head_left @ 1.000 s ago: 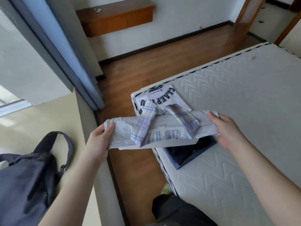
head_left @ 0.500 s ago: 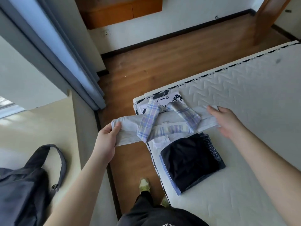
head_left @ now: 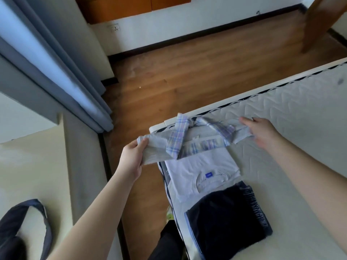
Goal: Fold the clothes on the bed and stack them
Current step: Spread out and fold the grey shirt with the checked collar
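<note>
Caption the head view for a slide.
Both hands, left hand and right hand, lower a folded plaid-collared shirt onto the mattress corner.
</note>
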Demonstrator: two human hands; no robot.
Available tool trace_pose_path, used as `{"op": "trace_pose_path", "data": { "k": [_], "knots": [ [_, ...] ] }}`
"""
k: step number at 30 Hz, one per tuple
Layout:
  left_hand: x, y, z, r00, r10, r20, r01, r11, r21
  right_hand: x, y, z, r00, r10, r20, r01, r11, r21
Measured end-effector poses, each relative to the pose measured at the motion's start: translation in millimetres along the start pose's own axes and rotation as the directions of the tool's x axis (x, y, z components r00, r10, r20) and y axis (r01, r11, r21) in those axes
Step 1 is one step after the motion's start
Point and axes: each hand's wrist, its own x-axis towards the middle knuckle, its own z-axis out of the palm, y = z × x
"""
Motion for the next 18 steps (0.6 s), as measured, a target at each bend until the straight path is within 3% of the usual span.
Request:
{"op": "trace_pose_path", "data": {
  "k": [6, 8, 15, 18],
  "knots": [
    [56.8, 17.7, 35.7, 0.998, 0.037, -0.043, -0.038, 0.999, -0.029, 75.4, -25.5, 17.9, 0.999, -0.026, -0.048, 0.026, 1.0, -0.003],
    [67.5, 2.1, 39.8, 0.998, 0.015, -0.059, -0.016, 1.0, -0.017, 94.1, -12.3, 20.5, 0.996, -0.033, -0.078, 0.027, 0.997, -0.075],
    [82.3, -125.6, 35.1, 0.963, -0.246, -0.108, 0.263, 0.946, 0.192, 131.6, 123.2, 0.2, 0.99, 0.037, -0.139, -0.078, 0.95, -0.302],
    [82.2, -175.8, 35.6, 0.951, -0.294, -0.099, 0.31, 0.906, 0.288, 137.2, 177.6, -6.8, 0.986, 0.053, -0.158, -0.112, 0.913, -0.393]
  ]
}}
